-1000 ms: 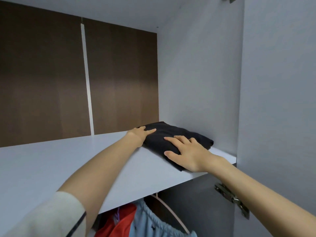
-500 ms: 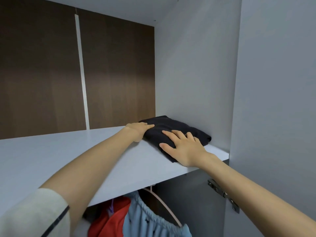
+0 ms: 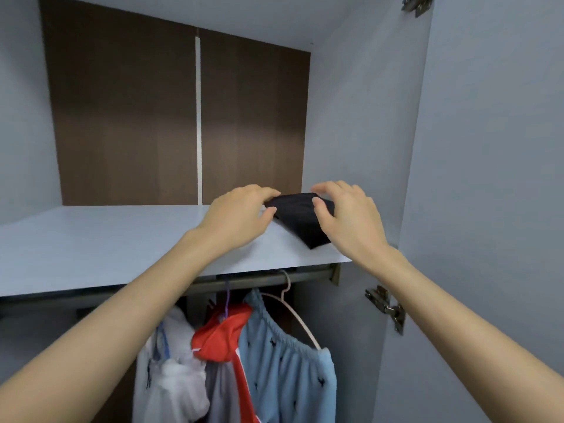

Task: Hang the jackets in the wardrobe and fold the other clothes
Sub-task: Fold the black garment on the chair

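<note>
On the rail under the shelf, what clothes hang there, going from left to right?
White garment → red jacket → light blue patterned garment on a pale hanger.

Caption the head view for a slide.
Both hands at folded black garment on white wardrobe shelf.

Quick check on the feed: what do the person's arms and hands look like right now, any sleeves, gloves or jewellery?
Both forearms are bare, with no sleeve in view. The left hand and right hand wear no gloves, and no rings, watch or bracelets show on the fingers or wrists.
</note>
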`<state>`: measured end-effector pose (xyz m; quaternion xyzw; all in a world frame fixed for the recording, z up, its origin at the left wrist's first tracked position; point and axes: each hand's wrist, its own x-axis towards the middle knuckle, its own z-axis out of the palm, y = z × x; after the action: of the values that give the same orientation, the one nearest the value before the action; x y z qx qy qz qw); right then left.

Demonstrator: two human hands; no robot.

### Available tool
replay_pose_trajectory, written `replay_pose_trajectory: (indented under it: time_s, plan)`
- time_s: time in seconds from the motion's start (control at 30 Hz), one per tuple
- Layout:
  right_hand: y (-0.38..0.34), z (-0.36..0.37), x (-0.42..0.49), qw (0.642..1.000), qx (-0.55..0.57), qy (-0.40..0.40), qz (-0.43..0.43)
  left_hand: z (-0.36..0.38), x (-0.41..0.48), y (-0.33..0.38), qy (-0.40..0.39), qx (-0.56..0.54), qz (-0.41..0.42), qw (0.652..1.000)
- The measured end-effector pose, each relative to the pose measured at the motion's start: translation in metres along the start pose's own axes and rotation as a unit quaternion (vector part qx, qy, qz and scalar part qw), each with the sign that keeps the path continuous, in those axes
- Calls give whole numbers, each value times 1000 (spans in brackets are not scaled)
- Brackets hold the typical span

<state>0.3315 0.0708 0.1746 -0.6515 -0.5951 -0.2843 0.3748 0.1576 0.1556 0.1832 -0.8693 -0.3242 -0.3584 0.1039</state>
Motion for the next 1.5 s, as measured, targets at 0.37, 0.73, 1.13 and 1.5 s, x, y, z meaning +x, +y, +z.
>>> replay_pose_trajectory:
  time_s: [0.37,0.73,1.13,1.5]
  plan:
    - [-36,-61,-131,996,53,-29,59,-31,-127,56,24,-93,-15,995]
    - [-55,-161,-296,983,35,-51,174,-49,-231,150,-51,-204,10,978]
    - [-34,-318,-470,954,-37,-8,297,-54,-329,315,-138,-277,138,941]
    - [-17,-476,-691,879,-105,-42,464,-38,-471,520,-286,-347,229,863]
